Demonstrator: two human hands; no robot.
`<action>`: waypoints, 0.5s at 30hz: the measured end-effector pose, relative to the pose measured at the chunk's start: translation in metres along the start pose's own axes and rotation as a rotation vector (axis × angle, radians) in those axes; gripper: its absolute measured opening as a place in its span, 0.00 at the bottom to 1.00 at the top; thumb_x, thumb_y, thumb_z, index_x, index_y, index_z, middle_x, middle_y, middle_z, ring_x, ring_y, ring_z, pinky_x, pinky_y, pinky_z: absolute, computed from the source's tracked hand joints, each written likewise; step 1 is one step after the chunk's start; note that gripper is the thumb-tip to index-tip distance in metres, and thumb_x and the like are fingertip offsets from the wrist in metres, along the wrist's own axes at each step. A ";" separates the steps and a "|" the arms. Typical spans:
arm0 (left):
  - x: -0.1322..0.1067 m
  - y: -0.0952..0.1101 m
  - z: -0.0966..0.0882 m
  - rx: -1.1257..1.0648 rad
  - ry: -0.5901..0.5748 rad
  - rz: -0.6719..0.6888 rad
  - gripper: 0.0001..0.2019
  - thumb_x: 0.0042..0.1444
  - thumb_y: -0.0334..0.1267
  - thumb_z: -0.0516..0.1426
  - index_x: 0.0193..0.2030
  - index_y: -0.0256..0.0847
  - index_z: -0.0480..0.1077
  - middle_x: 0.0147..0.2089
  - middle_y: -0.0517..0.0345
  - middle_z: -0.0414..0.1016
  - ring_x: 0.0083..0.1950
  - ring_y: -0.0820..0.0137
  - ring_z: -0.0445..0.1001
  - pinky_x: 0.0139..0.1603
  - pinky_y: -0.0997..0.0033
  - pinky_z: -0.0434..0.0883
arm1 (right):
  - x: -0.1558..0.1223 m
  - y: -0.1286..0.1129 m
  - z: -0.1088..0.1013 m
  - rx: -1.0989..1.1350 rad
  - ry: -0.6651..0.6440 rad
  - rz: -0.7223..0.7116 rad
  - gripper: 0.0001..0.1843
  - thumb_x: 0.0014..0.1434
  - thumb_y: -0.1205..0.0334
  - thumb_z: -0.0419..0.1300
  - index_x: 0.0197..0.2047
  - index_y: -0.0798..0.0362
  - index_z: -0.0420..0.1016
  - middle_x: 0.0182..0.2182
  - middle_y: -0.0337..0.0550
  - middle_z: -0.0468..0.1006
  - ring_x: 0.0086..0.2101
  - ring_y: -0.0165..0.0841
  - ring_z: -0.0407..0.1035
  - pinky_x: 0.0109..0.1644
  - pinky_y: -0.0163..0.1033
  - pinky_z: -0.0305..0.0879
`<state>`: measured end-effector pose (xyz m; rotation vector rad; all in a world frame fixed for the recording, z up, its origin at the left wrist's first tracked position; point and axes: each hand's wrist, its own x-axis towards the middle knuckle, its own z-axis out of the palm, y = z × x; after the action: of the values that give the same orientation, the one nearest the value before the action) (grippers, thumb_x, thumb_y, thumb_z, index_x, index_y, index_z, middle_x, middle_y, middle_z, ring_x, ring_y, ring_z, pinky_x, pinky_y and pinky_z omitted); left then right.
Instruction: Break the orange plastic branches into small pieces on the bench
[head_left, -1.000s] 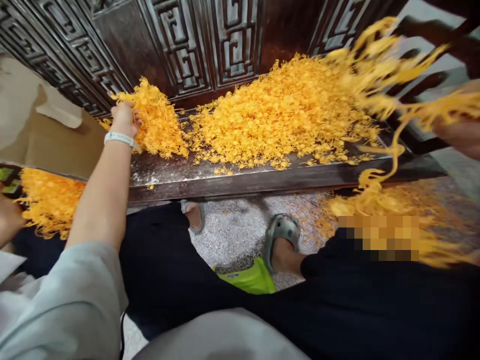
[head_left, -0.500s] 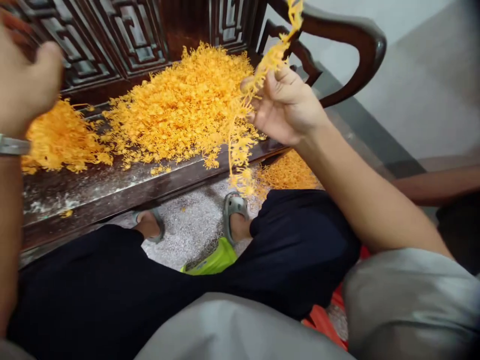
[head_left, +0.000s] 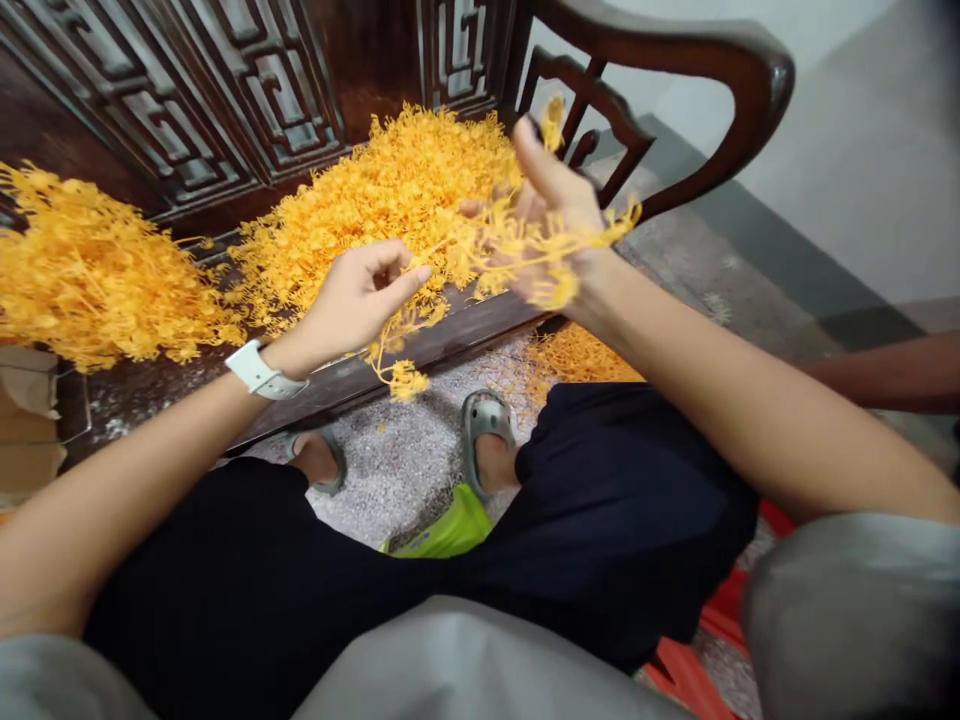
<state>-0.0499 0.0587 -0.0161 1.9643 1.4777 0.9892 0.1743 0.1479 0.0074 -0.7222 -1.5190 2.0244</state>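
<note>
My left hand (head_left: 364, 295) is closed in a pinch, thumb against fingers, on a strand of small yellow plastic flower pieces. One end of this strand (head_left: 407, 380) dangles below the hand. To the right, the yellow flower strand (head_left: 517, 245) crosses the palm of my right hand (head_left: 566, 205) and trails over its wrist. That hand's thumb points up, while its curled fingers are partly hidden behind the strand and blurred. Behind both hands a large heap of loose yellow flower pieces (head_left: 352, 205) lies on a dark wooden bench (head_left: 450, 335).
Another yellow pile (head_left: 105, 275) lies at the bench's left, beside a cardboard box (head_left: 26, 420). Thin orange plastic stems (head_left: 577, 350) heap on the floor at right. A carved backrest (head_left: 277, 90) and curved armrest (head_left: 757, 90) border the bench. Something bright green (head_left: 450, 525) lies between my feet.
My left hand has come from the far left to the middle and pinches the strand. My right hand has lowered slightly and turned, the strand now lying across its palm instead of hanging down.
</note>
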 end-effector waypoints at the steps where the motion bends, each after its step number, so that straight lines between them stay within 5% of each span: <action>1: -0.003 0.002 -0.005 0.058 0.000 0.000 0.21 0.68 0.49 0.62 0.27 0.43 0.64 0.24 0.63 0.63 0.27 0.71 0.60 0.30 0.67 0.58 | 0.002 0.005 0.002 0.069 0.031 0.007 0.28 0.58 0.35 0.70 0.41 0.45 0.62 0.31 0.39 0.72 0.37 0.36 0.70 0.38 0.40 0.71; 4: -0.012 0.007 -0.014 0.213 0.027 0.050 0.21 0.67 0.46 0.62 0.25 0.43 0.62 0.24 0.62 0.62 0.28 0.70 0.59 0.32 0.65 0.56 | 0.008 0.024 0.009 0.196 0.111 0.025 0.25 0.56 0.56 0.77 0.43 0.47 0.64 0.34 0.38 0.72 0.35 0.32 0.69 0.38 0.39 0.71; 7: -0.023 0.006 -0.017 0.237 0.000 0.083 0.22 0.67 0.44 0.61 0.23 0.42 0.59 0.26 0.60 0.63 0.31 0.69 0.63 0.35 0.65 0.58 | 0.013 0.039 0.010 0.107 0.064 0.091 0.25 0.53 0.64 0.79 0.41 0.48 0.65 0.32 0.37 0.71 0.32 0.31 0.66 0.34 0.39 0.69; 15: -0.066 0.003 -0.024 0.034 -0.196 -0.199 0.28 0.71 0.52 0.59 0.20 0.42 0.62 0.19 0.63 0.60 0.21 0.74 0.58 0.25 0.68 0.54 | 0.019 0.041 0.001 -0.004 -0.006 0.173 0.21 0.62 0.52 0.73 0.39 0.47 0.63 0.25 0.35 0.63 0.22 0.26 0.49 0.20 0.37 0.45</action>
<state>-0.0768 -0.0065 -0.0162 1.8356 1.5504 0.6705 0.1568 0.1501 -0.0341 -0.8773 -1.5103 2.1500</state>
